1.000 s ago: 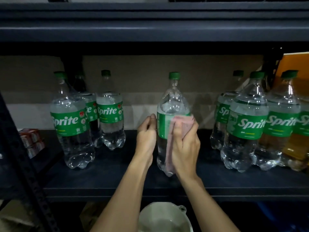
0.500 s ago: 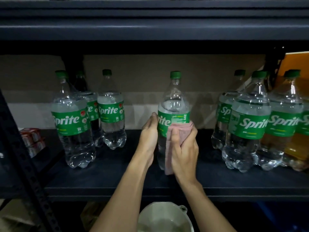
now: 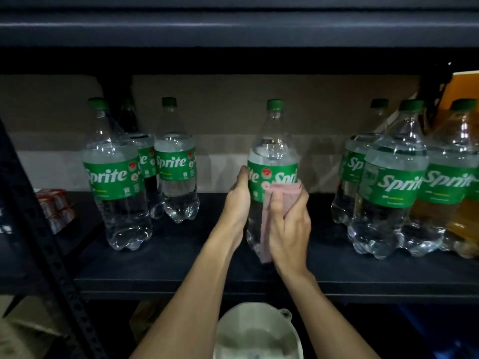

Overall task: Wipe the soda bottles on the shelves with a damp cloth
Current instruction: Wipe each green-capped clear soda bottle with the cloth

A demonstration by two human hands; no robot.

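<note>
**Middle bottle under the cloth, both hands on it**

- Centre bottle (image 3: pixel 272 156): clear Sprite bottle with a green cap and green label. It stands upright on the dark shelf (image 3: pixel 181 257), near the middle of the view and apart from the other stock.
- Left hand (image 3: pixel 237 203): at the bottle's 9 o'clock side. The fingers curl round the label band and the body below it and grip the bottle.
- Right hand (image 3: pixel 287 224): on the bottle's 4 o'clock side. It is closed on a pink cloth (image 3: pixel 283 193) and presses it to the bottle's front. The cloth's top edge lies over the lower right of the label. One strip of it hangs down the bottle past the thumb, almost to the base.
- At 9 o'clock from the centre bottle is the left group (image 3: pixel 114 177) of upright Sprite bottles, standing close together. One dark-filled bottle is half hidden behind them.
- At 3 o'clock is the right group (image 3: pixel 391 182) of Sprite bottles, packed tight. An amber-filled bottle (image 3: pixel 464 224) sits at the far right edge.
- Far out at 9 o'clock, small red packs (image 3: pixel 55 208) lie stacked behind a perforated upright post (image 3: pixel 51 255).
- At 6 o'clock, below the shelf edge and between the forearms, is a white basin (image 3: pixel 259 330). I cannot tell what is in it.
- At 12 o'clock the upper shelf (image 3: pixel 233 29) runs across the whole view.
- At 2 o'clock an orange board (image 3: pixel 464 92) stands at the back.
</note>
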